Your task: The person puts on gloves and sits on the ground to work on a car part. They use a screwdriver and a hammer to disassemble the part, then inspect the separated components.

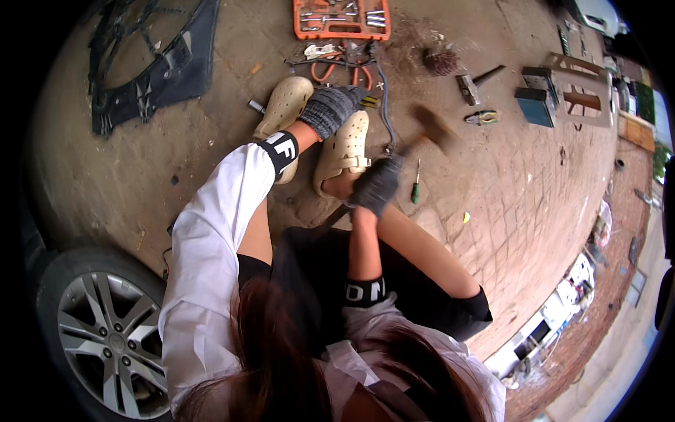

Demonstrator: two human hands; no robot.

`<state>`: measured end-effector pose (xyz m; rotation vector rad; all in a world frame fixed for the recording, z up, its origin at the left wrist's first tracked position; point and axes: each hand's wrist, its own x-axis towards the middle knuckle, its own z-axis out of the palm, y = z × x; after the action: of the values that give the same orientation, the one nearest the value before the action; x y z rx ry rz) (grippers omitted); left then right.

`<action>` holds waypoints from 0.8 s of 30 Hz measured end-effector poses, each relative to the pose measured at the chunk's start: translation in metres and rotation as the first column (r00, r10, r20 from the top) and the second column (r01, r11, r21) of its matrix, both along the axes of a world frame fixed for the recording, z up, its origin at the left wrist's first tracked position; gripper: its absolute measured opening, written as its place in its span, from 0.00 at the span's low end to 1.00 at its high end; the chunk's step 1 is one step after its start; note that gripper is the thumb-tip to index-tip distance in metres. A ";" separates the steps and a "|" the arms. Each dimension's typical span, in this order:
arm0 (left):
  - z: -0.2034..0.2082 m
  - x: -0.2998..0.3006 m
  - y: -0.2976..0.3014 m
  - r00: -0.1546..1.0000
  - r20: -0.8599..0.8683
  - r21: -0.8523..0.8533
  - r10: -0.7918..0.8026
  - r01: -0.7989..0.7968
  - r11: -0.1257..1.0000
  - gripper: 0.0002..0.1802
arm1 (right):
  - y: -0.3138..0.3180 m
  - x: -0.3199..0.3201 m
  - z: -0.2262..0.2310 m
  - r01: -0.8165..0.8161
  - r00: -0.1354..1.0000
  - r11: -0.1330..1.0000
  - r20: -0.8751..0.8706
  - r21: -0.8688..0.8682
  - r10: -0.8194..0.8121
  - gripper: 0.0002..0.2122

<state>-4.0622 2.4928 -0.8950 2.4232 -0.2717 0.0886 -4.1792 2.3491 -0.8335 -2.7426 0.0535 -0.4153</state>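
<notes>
My left hand point(332, 111), in a grey knit glove, is closed and low between the toes of two cream clogs point(287, 105). Its fingertips are hidden, so what it grips cannot be made out. A small yellow-and-black piece point(369, 102) lies right beside its fingers. My right hand point(377, 186), also gloved, is wrapped around the handle of a hammer point(434, 129). The hammer's head is smeared by motion, up and to the right of the hand. A bluish-grey cable point(384, 105) runs along the ground near both hands, and orange-handled tools point(362, 76) lie just beyond the left.
An orange tool case point(342, 34) lies open at the far side. On the right are a second hammer point(468, 90), pliers point(481, 117), a green-handled screwdriver point(416, 190) and a small stool point(590, 81). A black plastic panel point(151, 95) and a car wheel point(112, 337) flank the left.
</notes>
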 end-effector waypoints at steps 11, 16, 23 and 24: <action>0.019 -0.049 -0.001 0.968 0.173 0.053 -0.184 0.177 0.983 0.18 | -0.037 0.009 0.045 0.277 0.894 -0.263 -0.349 0.924 -0.282 0.26; 0.011 -0.047 -0.006 0.971 0.119 0.077 -0.209 0.201 0.977 0.18 | -0.022 0.000 0.036 0.362 0.862 -0.257 -0.426 0.896 -0.273 0.26; 0.010 -0.033 0.018 0.987 0.140 0.070 -0.079 0.070 0.995 0.19 | -0.016 -0.004 0.024 0.442 0.864 -0.223 -0.479 0.869 -0.156 0.24; 0.007 -0.033 0.019 0.987 0.145 0.070 -0.069 0.059 0.996 0.19 | -0.018 -0.006 0.022 0.444 0.869 -0.228 -0.478 0.867 -0.125 0.24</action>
<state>-4.0949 2.5114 -0.8879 2.4744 -0.4256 0.2342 -4.1849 2.3313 -0.8116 -1.0061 0.7861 -0.0320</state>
